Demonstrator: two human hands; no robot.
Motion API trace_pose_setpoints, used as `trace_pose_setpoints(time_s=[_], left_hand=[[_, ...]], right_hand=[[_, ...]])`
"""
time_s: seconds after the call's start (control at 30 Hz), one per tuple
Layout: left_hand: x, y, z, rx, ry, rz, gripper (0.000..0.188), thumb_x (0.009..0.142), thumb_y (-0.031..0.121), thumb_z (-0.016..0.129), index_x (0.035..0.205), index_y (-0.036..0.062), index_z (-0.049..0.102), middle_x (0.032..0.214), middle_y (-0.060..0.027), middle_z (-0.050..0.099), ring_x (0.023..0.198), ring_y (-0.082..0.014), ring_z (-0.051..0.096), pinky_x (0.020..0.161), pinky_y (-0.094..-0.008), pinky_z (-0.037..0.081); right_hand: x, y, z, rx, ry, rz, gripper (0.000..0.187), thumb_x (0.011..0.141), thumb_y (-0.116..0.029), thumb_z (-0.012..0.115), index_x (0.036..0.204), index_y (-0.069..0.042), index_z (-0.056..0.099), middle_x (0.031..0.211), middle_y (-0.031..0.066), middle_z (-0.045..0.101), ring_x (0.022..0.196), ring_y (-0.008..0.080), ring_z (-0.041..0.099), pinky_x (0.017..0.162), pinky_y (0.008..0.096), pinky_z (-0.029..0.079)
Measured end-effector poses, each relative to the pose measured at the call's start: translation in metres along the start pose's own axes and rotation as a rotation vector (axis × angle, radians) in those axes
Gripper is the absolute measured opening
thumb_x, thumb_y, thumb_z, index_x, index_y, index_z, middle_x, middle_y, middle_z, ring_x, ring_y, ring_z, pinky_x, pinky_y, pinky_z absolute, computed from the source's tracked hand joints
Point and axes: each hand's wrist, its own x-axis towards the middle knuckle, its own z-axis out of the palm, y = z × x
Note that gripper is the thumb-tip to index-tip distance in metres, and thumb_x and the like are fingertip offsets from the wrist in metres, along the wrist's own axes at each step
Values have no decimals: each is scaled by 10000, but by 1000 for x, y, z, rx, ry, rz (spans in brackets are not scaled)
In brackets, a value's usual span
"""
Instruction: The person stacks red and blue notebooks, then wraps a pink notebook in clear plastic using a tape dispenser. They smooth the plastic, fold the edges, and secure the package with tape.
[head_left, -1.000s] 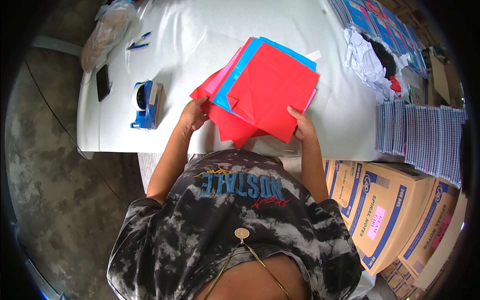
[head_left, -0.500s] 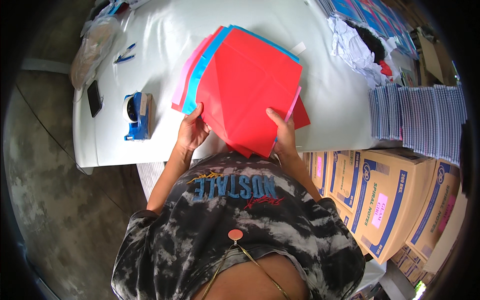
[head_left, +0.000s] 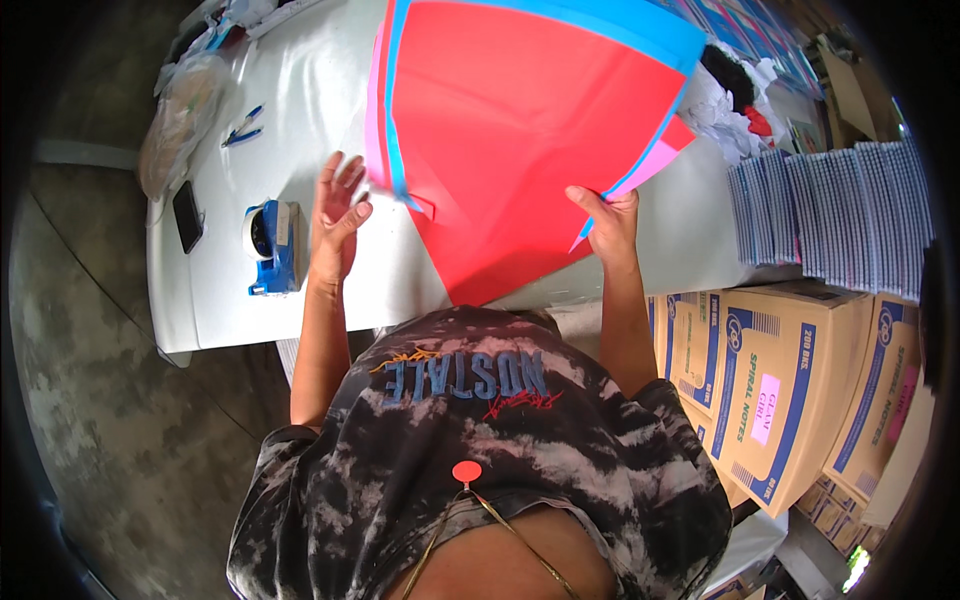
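A loose stack of large coloured sheets (head_left: 530,130), red on top with blue and pink edges showing beneath, is raised over the white table. My right hand (head_left: 612,225) grips the stack's right edge, thumb on the red face and the fingers behind it. Left of the stack, my left hand (head_left: 340,215) is open with its fingers spread, apart from the sheets. The stack's left edge is bent near that hand, and its lower corner points toward my shirt. Its far end runs out of the picture at the top.
The white table (head_left: 215,320) carries a blue tape dispenser (head_left: 272,250), a dark phone (head_left: 187,217), a blue-handled tool (head_left: 243,127) and a plastic bag (head_left: 180,125). At the right stand a row of spiral notebooks (head_left: 830,215), crumpled paper (head_left: 715,120) and cardboard boxes (head_left: 765,390).
The stack has been raised and looks larger, reaching past the top of the picture. My left hand has let go of it and moved left; my right hand has shifted right, still gripping.
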Motion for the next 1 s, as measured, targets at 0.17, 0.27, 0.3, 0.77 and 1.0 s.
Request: trace_pose_setpoints(time_s=[0.17, 0.27, 0.3, 0.77, 1.0], left_hand=[[11, 56, 27, 760, 202, 606, 1137, 549, 340, 852, 1405, 40, 167, 1418, -195, 255, 1333, -311, 215, 1082, -423, 174], [19, 124, 66, 1008, 115, 936, 1070, 525, 311, 867, 1374, 47, 271, 1387, -171, 319, 1305, -290, 274, 1062, -386, 221], [23, 136, 75, 1056, 79, 1001, 1021, 529, 287, 867, 1361, 56, 322, 1371, -161, 355, 1293, -275, 305, 1054, -371, 239], [76, 65, -2, 140, 104, 93, 215, 841, 197, 655, 975, 30, 642, 923, -35, 651, 817, -86, 575, 765, -231, 448], [49, -44, -4, 308, 87, -286, 490, 810, 354, 677, 1097, -23, 554, 1004, -102, 619, 894, -154, 570, 809, -282, 455]], right_hand=[[8, -16, 5, -311, -164, 109, 66, 781, -16, 683, 758, 35, 647, 695, -70, 561, 647, 7, 453, 561, 192, 394], [16, -29, 9, -415, -277, 59, 81, 789, -29, 681, 777, 40, 640, 675, -74, 551, 623, 16, 441, 536, 206, 377], [18, -31, 9, -437, -299, 57, 89, 793, -37, 681, 783, 41, 639, 669, -75, 547, 617, 19, 435, 530, 212, 371], [12, 23, -42, 235, 13, 176, 226, 899, -184, 570, 1033, -14, 633, 941, 13, 646, 819, 79, 578, 738, 230, 464], [-9, 71, -55, 383, 125, 601, 368, 925, -307, 509, 1143, -16, 570, 1108, 89, 608, 988, 172, 582, 872, 315, 461]])
